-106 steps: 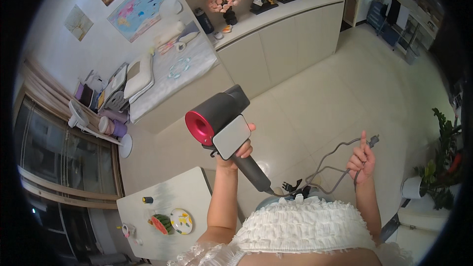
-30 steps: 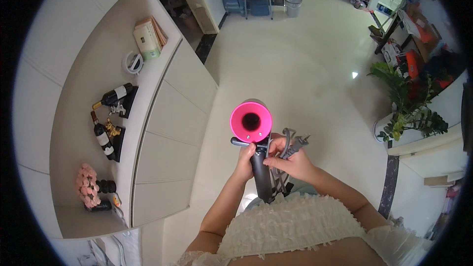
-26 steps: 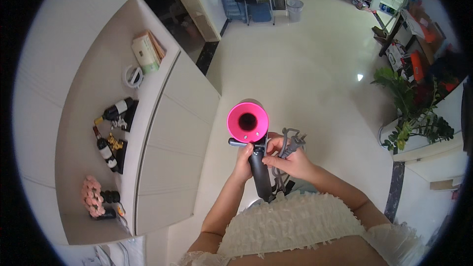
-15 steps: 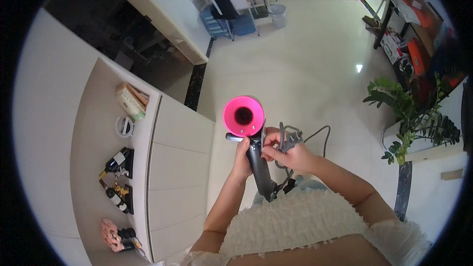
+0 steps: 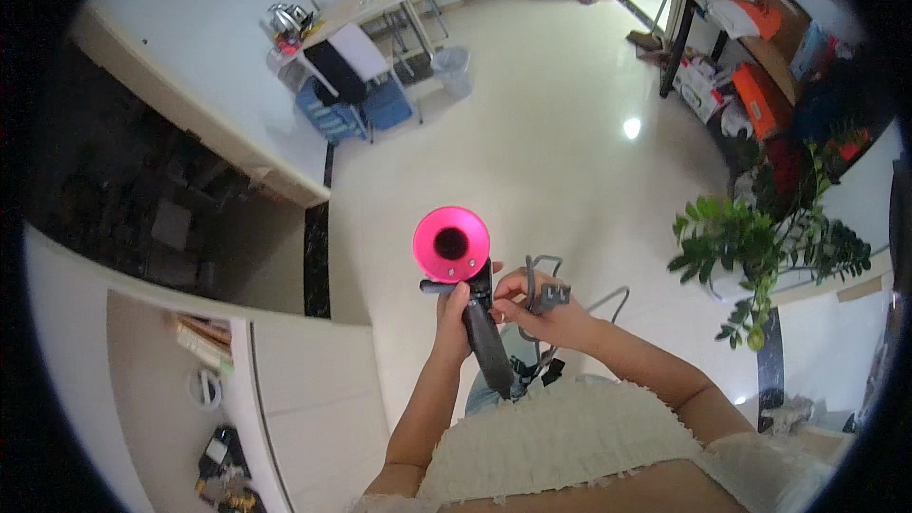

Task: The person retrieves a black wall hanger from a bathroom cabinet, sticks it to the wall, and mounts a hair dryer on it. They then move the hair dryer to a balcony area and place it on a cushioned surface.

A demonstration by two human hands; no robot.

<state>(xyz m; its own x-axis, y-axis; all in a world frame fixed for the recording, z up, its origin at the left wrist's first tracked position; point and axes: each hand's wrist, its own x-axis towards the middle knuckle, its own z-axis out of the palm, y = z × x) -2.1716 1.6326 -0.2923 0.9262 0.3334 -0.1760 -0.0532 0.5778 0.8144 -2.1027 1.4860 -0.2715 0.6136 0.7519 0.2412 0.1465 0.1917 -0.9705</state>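
A hair dryer (image 5: 487, 347) with a bright pink round end (image 5: 429, 243) and a black handle is in front of my body, its pink opening facing up. My left hand (image 5: 453, 325) is closed round the handle's top, thumb just below the pink rim. Close beside it, my right hand (image 5: 541, 318) is bent with fingertips at the handle's right side, and loops of the grey power cord (image 5: 530, 277) pass through and over it. The dark plug (image 5: 551, 298) rests by my right thumb and knuckles. What its fingertips touch behind the handle is partly hidden.
A pale cabinet (image 5: 318, 389) with an open niche stands at my left, beside a dark doorway (image 5: 171, 190). Ahead are a table (image 5: 380, 2), a folding chair and a bin (image 5: 452, 71). On the right, a leafy plant (image 5: 731, 256) stands near a cluttered shelf (image 5: 760, 38).
The view has turned right and tilted up, so the room has shifted left and down. My hands still hold the hair dryer and cord, a little lower in view.
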